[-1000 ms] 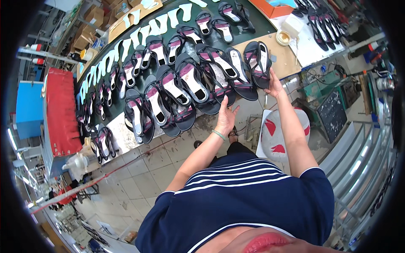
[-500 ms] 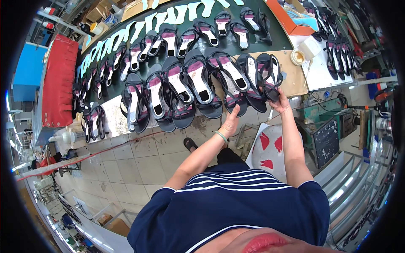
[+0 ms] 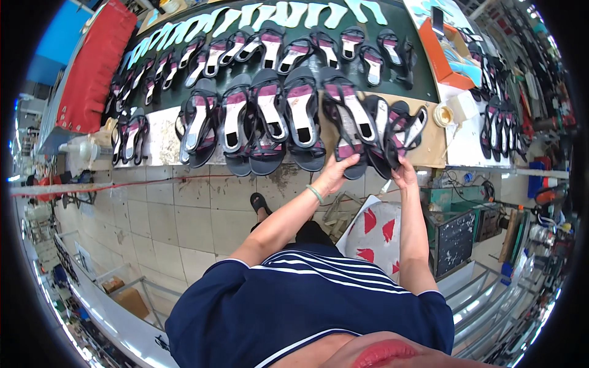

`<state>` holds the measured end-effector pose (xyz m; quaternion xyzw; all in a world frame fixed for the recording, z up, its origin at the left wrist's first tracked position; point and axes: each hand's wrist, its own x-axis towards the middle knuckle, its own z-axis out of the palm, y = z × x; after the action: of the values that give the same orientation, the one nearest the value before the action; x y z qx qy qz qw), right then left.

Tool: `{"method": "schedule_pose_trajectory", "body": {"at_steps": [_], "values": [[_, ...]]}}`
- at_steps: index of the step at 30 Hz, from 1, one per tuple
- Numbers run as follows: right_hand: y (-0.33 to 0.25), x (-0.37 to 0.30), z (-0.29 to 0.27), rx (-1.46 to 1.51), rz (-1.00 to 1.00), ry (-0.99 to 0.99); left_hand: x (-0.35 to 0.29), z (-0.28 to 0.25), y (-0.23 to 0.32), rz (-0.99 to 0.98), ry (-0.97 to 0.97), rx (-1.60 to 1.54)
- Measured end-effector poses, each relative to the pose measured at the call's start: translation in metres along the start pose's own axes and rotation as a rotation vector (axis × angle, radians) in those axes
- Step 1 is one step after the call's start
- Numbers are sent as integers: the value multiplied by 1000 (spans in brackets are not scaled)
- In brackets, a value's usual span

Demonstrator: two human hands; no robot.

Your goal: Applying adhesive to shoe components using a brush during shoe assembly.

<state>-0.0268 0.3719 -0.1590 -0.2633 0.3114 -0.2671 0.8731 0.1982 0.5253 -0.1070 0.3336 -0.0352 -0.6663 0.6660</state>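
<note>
Sandals (image 3: pixel 348 149) left of the tub (image 3: pixel 437 122) seem light, bendy, best held by soles (image 3: pixel 356 173), which left hand (image 3: pixel 332 175) and right hand (image 3: pixel 404 175) pinch.

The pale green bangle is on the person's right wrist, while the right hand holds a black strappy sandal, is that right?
Not quite: the pale green bangle is on the left wrist, as the head view shows. The right hand does hold a black strappy sandal.
</note>
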Motion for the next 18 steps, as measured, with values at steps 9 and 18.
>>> {"method": "schedule_pose_trajectory", "body": {"at_steps": [9, 18], "values": [[-18, -76, 34, -109, -230, 139, -11, 26, 5, 9, -155, 54], [-18, -112, 159, -122, -392, 95, -113, 52, 122, 135, -303, 49]]}}
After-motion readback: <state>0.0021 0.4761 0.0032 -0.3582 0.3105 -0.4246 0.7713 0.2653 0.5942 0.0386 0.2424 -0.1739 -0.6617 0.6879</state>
